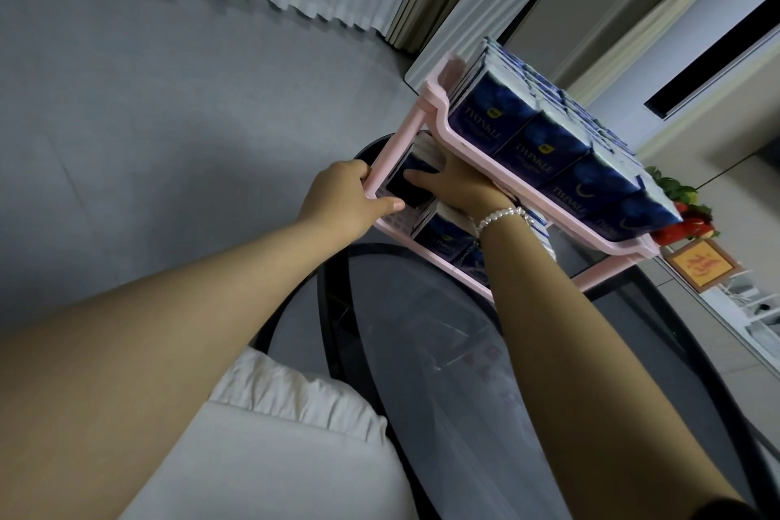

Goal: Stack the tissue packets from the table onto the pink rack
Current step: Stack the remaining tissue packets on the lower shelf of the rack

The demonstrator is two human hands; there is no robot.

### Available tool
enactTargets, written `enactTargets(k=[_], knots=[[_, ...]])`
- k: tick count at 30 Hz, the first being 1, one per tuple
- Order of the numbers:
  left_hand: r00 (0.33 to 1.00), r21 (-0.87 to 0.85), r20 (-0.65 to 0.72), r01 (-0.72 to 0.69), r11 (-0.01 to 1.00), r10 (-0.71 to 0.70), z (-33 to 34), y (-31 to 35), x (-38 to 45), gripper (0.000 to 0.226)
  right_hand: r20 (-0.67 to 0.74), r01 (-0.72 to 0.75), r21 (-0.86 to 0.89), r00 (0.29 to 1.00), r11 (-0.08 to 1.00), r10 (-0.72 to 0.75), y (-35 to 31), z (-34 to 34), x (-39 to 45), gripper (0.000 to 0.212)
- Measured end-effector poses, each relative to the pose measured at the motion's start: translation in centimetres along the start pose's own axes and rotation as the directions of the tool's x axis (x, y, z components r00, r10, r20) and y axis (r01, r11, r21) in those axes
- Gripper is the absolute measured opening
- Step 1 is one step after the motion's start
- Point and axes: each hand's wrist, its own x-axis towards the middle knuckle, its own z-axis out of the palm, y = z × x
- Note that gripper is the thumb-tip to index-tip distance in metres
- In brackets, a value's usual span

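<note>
Lying on the lower shelf of the pink rack (426, 114), one dark blue tissue packet (407, 186), pinched between both hands. Pressing on its near edge, the left hand (342, 198), thumb out straight, fingers curling round the rack's corner post. Resting flat on its far side, the right hand (460, 186), fingers extended, a bead bracelet (502, 217) circling the wrist. Filling the top shelf above the right hand, a row of upright packets (548, 148). Sitting under both forearms, a glass table (422, 350) bearing the rack.
</note>
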Motion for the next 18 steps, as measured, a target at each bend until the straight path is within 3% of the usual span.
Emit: enactTargets(k=[6,9,14,18], knots=[[1.0,-0.005,0.0,-0.013,1.0,0.013,0.0,0.5,-0.7,0.049,-0.023,-0.052,0.14,0.998,0.989,0.056,0.3,-0.3,-2.3,0.051],[1.0,0.015,0.006,-0.011,1.0,0.011,0.6,1.0,-1.6,0.049,-0.067,-0.027,0.168,0.997,0.985,0.038,0.7,-0.5,-4.3,0.056],[0.999,-0.036,-0.018,0.035,0.999,-0.036,1.7,1.7,-3.7,0.081,-0.204,0.085,0.25,0.978,0.965,-0.034,1.7,0.1,-7.9,0.054],[1.0,-0.053,0.012,-0.003,0.999,0.004,2.1,2.8,-6.1,0.071,-0.287,0.096,0.246,0.958,0.965,-0.022,2.7,-0.1,-10.8,0.045]])
